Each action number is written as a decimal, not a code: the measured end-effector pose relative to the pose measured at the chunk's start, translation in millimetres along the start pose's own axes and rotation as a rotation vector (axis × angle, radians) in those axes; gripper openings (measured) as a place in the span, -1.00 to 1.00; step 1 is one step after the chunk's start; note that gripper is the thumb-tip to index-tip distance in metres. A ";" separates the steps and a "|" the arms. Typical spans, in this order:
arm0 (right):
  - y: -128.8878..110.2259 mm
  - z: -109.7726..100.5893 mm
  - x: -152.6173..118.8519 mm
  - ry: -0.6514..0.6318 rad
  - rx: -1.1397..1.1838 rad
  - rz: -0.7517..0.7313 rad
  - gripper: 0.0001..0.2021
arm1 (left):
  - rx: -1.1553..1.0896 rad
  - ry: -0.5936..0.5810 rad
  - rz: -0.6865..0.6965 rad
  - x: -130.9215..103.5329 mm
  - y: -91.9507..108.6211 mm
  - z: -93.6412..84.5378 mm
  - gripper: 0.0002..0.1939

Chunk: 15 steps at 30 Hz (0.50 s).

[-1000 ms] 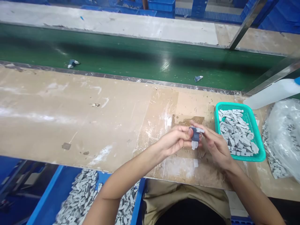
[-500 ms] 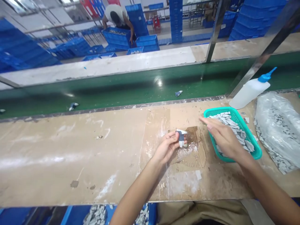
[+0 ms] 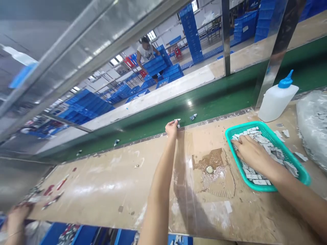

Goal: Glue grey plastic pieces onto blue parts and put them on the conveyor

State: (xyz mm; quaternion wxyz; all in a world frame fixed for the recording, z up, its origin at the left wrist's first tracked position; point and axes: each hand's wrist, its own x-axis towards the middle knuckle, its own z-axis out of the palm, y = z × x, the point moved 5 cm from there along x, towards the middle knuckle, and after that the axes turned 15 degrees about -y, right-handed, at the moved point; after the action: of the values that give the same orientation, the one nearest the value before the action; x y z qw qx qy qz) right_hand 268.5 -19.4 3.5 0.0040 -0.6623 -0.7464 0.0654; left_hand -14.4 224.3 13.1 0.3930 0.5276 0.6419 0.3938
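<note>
My left hand [image 3: 171,129] is stretched out to the near edge of the green belt [image 3: 153,127]. Its fingers pinch a small grey-white piece [image 3: 178,121], partly hidden by the fingertips. Inside the turquoise basket [image 3: 265,189], my right hand [image 3: 251,153] has its fingers bent down among several flat grey-white pieces [image 3: 258,136]. What those fingertips grip, if anything, is hidden. Between the hands lies a wet, torn cardboard patch [image 3: 219,185] with a small pale round lump [image 3: 209,169] on it.
A white squeeze bottle [image 3: 277,102] with a blue nozzle stands behind the basket, beside a clear plastic bag [image 3: 314,126]. Small blue-and-white pieces [image 3: 193,117] lie on the belt. Another person's hand [image 3: 19,214] rests at the lower left. A person [image 3: 148,54] handles blue crates beyond.
My left hand has moved from above the cardboard to the belt edge with the piece. My right hand has lowered into the basket's pieces. The view has swung left and tilted.
</note>
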 end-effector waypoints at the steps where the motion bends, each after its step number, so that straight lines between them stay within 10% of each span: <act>1: -0.5 0.6 1.5 -0.009 -0.016 0.017 -0.77 | 0.076 0.025 -0.010 8.6 1.7 1.7 -0.74; 7: 0.9 -0.9 4.4 0.029 0.094 -0.002 -0.81 | 0.435 0.098 0.074 11.1 12.1 37.0 -0.54; 15: 18.6 -6.2 0.0 0.066 0.747 0.063 -0.71 | 0.486 -0.155 0.191 4.5 14.8 78.9 -0.76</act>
State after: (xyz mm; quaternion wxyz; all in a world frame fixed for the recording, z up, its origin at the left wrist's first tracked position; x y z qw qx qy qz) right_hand 287.4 -16.7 7.7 0.2672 -0.6397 -0.6498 0.3116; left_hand 63.1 237.8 -3.7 0.2638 0.6931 0.6330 0.2221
